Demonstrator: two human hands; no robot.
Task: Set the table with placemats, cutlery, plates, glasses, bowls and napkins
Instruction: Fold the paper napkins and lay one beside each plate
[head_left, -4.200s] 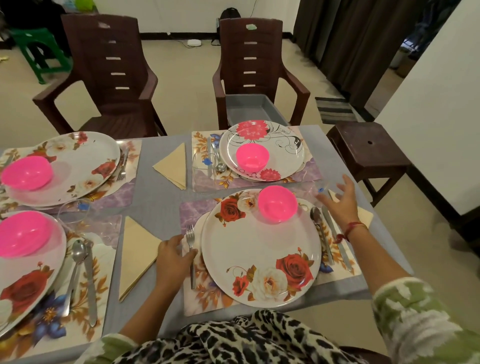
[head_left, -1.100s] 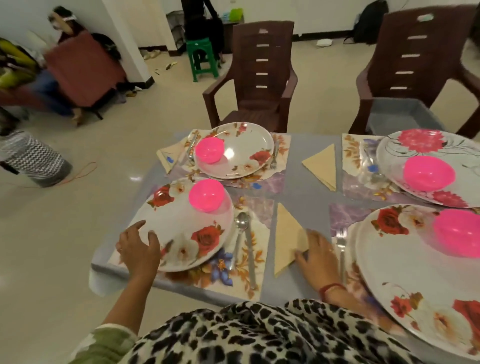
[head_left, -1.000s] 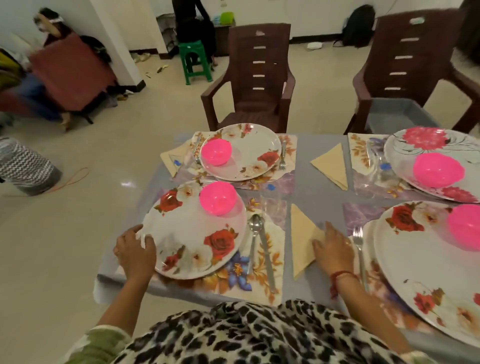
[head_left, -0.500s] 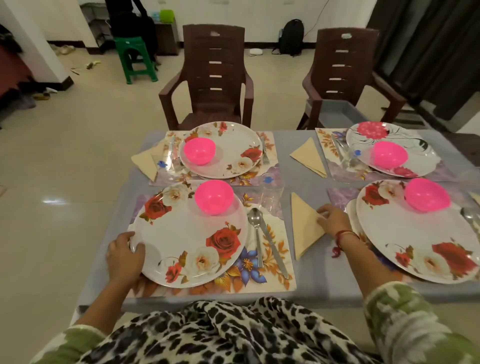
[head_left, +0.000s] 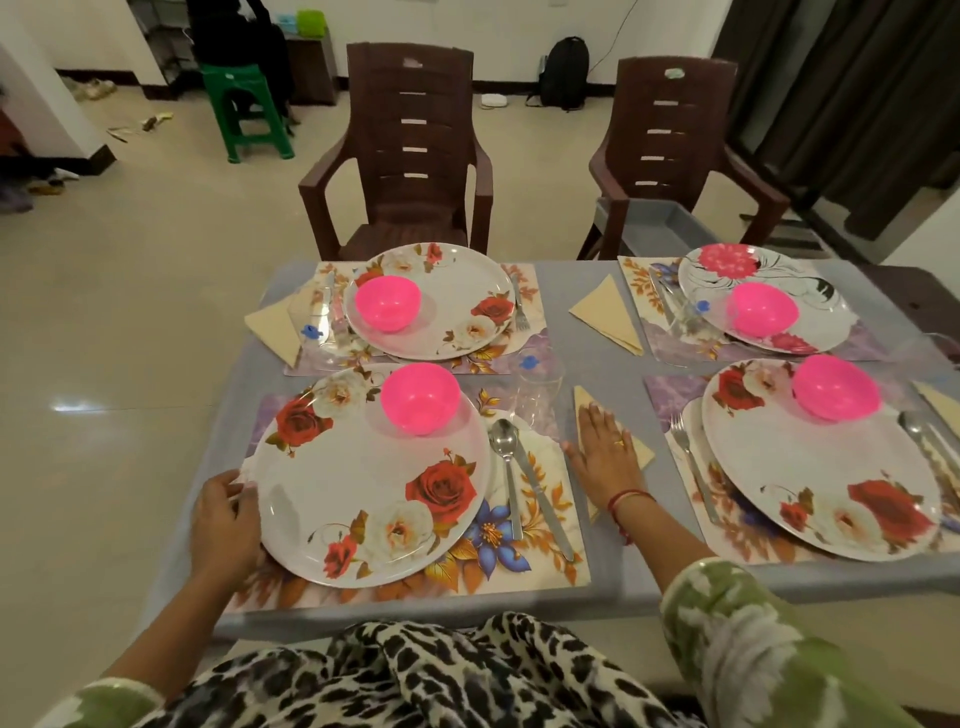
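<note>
1. A grey table (head_left: 597, 364) is standing on a pale glossy floor. Two brown plastic armchairs (head_left: 410, 156) are waiting at its 12 o'clock edge, and a green plastic stool (head_left: 244, 109) is standing well off at 10 o'clock.
2. Four place settings are lying on the table. The nearest, at its 7 o'clock, is sitting on a floral rectangular placemat (head_left: 519, 566).
3. A round white plate with red roses (head_left: 363, 483) is resting on that placemat and carrying a bright pink plastic bowl (head_left: 420, 397) at its 1 o'clock.
4. The left hand (head_left: 226, 519) is holding the plate at 9 o'clock, fingers curling against the rim and thumb lying on top of it.
5. A steel spoon (head_left: 503, 441) and a steel table knife (head_left: 548, 512) are lying side by side on the mat at the plate's 3 o'clock. A clear drinking glass (head_left: 537, 389) is standing upright at its 2 o'clock.
6. The right hand (head_left: 605, 457) is pressing flat, fingers straight and together, on a cream triangular napkin (head_left: 641, 452). The napkin is lying on bare table just past the placemat's 3 o'clock edge.
7. Three more flowered plates (head_left: 447, 312), each bearing a pink bowl, are sitting at the table's 11, 1 and 4 o'clock.
</note>
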